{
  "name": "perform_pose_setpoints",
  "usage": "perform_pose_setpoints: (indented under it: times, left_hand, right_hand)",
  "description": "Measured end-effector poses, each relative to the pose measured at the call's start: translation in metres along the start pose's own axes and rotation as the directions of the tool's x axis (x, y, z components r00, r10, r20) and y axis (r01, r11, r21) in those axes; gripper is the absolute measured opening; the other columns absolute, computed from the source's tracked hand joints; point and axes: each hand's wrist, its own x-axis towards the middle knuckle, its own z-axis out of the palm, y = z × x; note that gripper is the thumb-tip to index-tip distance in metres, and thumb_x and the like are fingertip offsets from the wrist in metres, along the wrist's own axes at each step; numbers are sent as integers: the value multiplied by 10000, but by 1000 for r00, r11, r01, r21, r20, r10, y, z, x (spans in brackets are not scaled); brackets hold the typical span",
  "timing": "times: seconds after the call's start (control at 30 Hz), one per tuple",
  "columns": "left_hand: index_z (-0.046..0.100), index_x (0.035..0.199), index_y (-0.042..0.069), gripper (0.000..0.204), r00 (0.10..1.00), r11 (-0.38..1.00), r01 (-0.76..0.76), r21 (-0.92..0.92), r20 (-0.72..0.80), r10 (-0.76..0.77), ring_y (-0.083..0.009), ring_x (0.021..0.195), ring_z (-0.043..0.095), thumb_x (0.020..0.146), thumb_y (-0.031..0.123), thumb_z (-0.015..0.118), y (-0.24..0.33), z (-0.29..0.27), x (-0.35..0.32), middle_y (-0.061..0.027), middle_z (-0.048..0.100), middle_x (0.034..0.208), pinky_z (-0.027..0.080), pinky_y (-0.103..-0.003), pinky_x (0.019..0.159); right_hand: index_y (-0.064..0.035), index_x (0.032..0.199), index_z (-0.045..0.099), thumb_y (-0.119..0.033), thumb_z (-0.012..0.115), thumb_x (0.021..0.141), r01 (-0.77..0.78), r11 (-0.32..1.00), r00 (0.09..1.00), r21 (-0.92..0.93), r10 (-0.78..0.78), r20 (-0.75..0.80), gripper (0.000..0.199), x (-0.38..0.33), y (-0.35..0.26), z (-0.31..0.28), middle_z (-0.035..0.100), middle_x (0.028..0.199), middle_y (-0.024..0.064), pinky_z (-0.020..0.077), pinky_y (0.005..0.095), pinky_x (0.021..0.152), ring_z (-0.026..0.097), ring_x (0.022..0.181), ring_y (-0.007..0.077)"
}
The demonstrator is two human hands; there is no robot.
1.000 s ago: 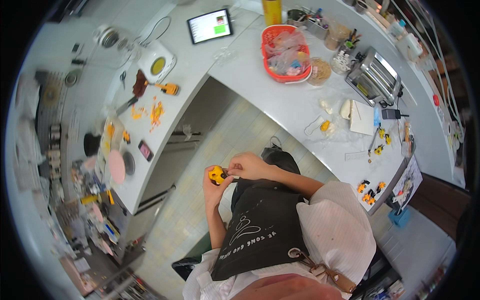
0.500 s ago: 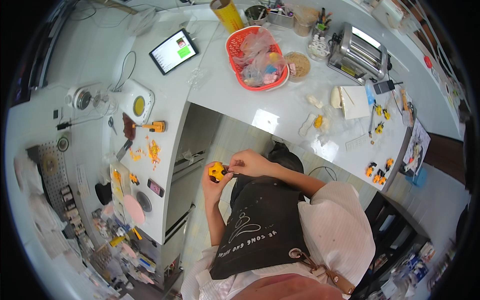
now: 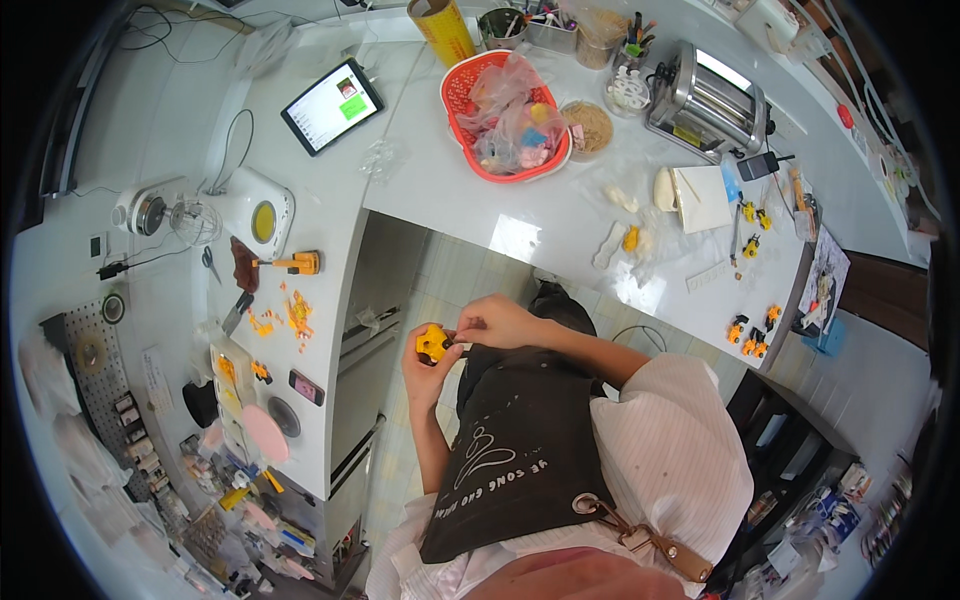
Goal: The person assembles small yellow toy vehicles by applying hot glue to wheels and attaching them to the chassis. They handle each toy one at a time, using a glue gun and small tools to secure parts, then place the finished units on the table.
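Over the gap in front of the worktop, my left hand (image 3: 420, 374) grips a small yellow-and-black modelled piece (image 3: 432, 341), fingers curled round its side. My right hand (image 3: 493, 321) is closed in a pinch at the right edge of that piece. What its fingertips hold, if anything, is too small to tell. Similar small yellow-and-black vehicle-like models (image 3: 752, 338) stand on the right end of the worktop. Orange and yellow crumbs (image 3: 298, 315) lie on the left counter beside an orange toy-like model (image 3: 296, 263).
A red basket (image 3: 460, 105) with plastic bags, a tablet (image 3: 332, 107) and a metal roller machine (image 3: 705, 105) stand at the back. On the left counter are a phone (image 3: 306, 387), a pink disc (image 3: 265, 432) and a white kitchen scale (image 3: 268, 205). The worktop's front edge lies ahead of my hands.
The surroundings have shifted slightly left in the view. My hands keep nearly the same pose at the yellow-and-black piece.
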Motion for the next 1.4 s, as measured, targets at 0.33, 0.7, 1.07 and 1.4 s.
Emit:
perform_pose_setpoints:
  times: [0.33,0.7,1.07,1.4]
  left_hand:
    - [520,1171,16,450,997,1000,7,-31,-74,-9,-148,901,627,797,34,769,-8,-9,-4,-104,671,1010,507,-270,799]
    - [518,1175,15,478,999,994,6,-107,-39,-10,-153,923,622,775,10,779,-6,-1,-7,-99,661,1006,511,-280,816]
    - [559,1126,22,426,996,997,49,-62,-71,-54,-148,922,608,765,14,785,-4,-4,-12,-88,652,1012,498,-283,832]
    - [573,1109,38,408,995,992,34,-120,-91,-45,-128,898,589,760,49,785,-8,-9,-17,-81,650,1009,483,-262,787]
  right_hand:
    - [-16,828,665,-169,726,840,-44,998,998,45,42,38,165,4,8,-14,645,682,60,482,282,587,601,614,131]
    - [-21,834,663,-183,726,842,35,998,999,43,-37,38,174,-1,-4,-11,648,709,74,487,294,584,611,616,159]
    - [-18,844,663,-170,716,849,-27,997,992,66,35,-121,161,-11,11,-13,653,719,68,486,286,593,602,623,136]
    - [-38,876,663,-190,694,849,-192,980,954,-49,175,-243,158,-18,23,-54,683,771,85,518,319,644,647,683,177]
